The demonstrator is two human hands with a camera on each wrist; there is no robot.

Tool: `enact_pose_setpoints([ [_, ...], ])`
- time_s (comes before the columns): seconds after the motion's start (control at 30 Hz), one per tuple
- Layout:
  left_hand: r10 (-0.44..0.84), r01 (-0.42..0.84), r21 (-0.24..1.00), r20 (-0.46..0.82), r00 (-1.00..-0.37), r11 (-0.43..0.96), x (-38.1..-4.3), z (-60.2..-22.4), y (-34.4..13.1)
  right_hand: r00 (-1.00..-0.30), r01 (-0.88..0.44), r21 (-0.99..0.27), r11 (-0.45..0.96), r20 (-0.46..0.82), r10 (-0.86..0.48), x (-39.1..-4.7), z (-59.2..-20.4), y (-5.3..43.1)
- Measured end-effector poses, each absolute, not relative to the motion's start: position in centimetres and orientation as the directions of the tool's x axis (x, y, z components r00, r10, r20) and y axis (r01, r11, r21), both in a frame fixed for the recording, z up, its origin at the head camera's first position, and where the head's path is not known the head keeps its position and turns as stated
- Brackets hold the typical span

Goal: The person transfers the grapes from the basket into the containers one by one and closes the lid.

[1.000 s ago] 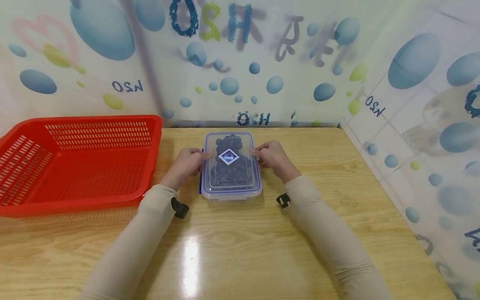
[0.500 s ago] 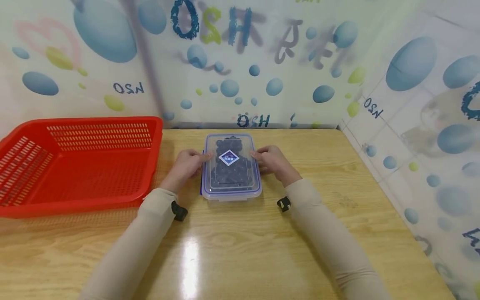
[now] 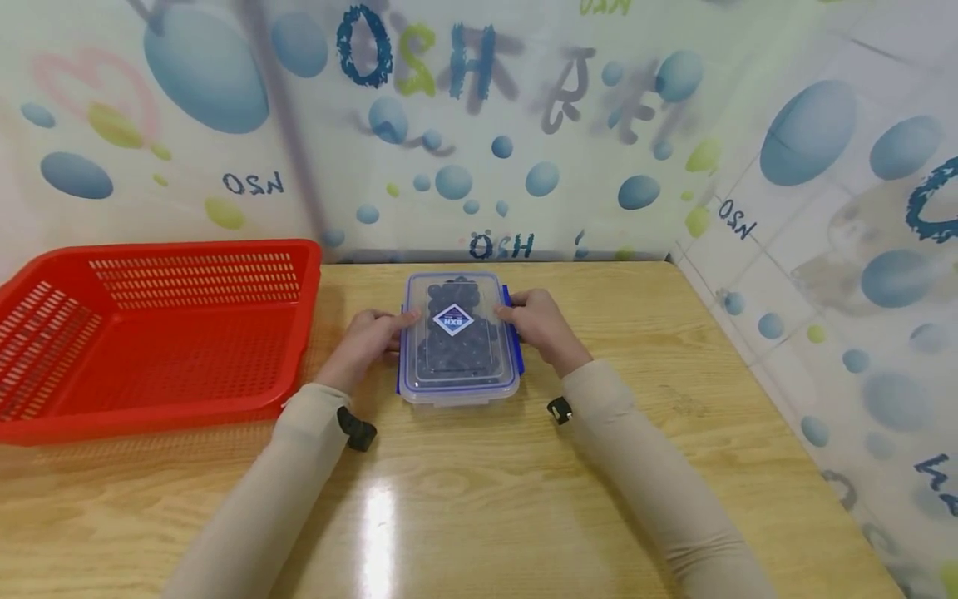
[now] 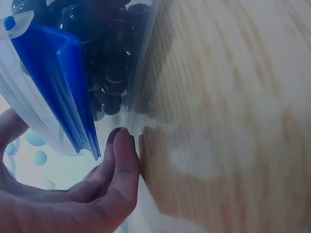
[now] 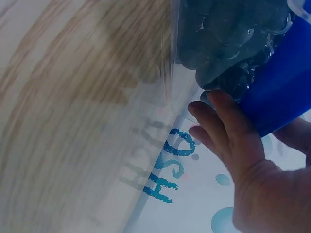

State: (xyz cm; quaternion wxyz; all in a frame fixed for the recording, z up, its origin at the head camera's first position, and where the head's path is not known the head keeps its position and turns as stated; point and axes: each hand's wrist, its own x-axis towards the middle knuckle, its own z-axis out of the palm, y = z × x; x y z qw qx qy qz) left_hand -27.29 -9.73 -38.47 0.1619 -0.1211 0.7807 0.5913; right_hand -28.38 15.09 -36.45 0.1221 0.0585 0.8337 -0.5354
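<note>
A clear lidded food container, filled with dark, round, grape-like fruit, lies flat on the wooden table. My left hand grips its left edge, thumb on top of the lid and fingers low against the side wall. At the opposite edge, my right hand holds it the same way. Blue side latches stand out from the walls: the left latch hangs between thumb and fingers in the left wrist view, and the right latch shows beside the fingers in the right wrist view.
A red plastic basket with slotted walls stands on the table at the left. Behind the table hangs a patterned wall covering, and another patterned surface borders the right side.
The blue latch on the container's right side now sticks out beyond the edge, where earlier it was not visible. Both hands stay at the container's sides, and the view has shifted slightly.
</note>
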Motion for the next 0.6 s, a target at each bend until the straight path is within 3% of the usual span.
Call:
enact_pose_setpoints([
  [0.4,-0.018,-0.382,0.86,-0.4,-0.916,0.338,-26.93,-38.22,-9.44,-0.973,0.18,-0.799,0.574,-0.231,-0.017,-27.78,-36.25,14.65],
  [0.6,-0.051,-0.224,0.91,-0.22,-0.974,0.35,-26.44,-38.02,-9.01,-0.972,0.167,-0.813,0.557,-0.232,-0.048,-28.05,-36.12,14.68],
])
